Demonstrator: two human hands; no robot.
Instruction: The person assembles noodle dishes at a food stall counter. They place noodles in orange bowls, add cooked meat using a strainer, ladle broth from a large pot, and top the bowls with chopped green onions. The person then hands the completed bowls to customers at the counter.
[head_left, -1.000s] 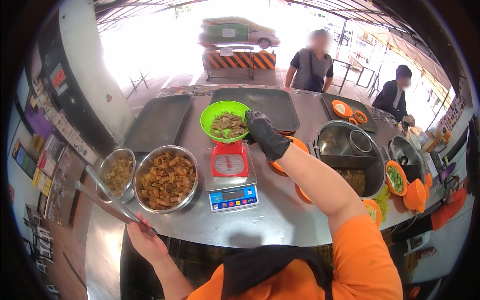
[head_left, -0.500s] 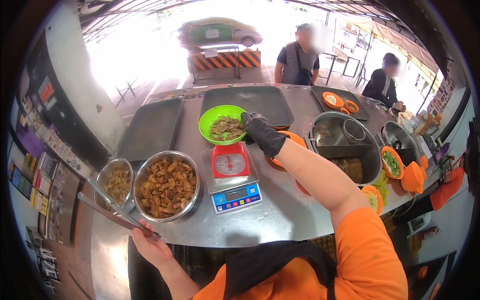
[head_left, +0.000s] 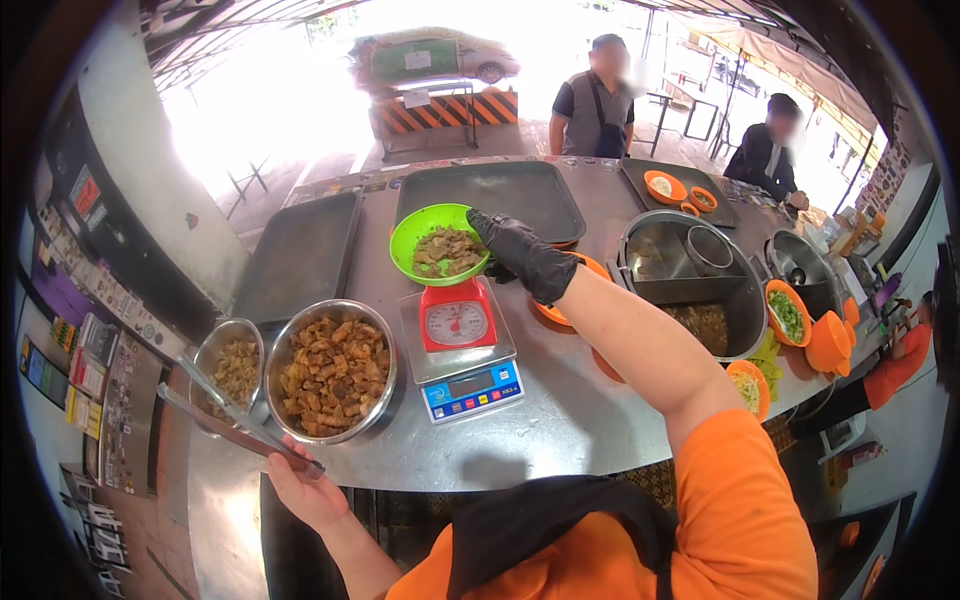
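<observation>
Head view: from my remote seat I see both hands occupied. My gloved right hand (head_left: 520, 258) pinches the right rim of a green bowl (head_left: 405, 236) holding sliced meat (head_left: 447, 251). The bowl sits just left of that hand, at the top of a red dial scale (head_left: 458, 320); I cannot tell how much weight the scale bears. The dial scale stands on a blue-fronted digital scale (head_left: 472, 390), between my two hands on the steel bench (head_left: 560, 430).

My bare left hand (head_left: 308, 490) grips metal tongs (head_left: 228, 405) by one end, their arms spread, pointing away to its left. Just beyond that hand is a steel bowl (head_left: 335, 438) of browned meat chunks (head_left: 335, 370); a smaller steel bowl (head_left: 256, 345) lies partly behind the tongs. Right of my gloved hand stands a divided steel pot (head_left: 690, 289).
</observation>
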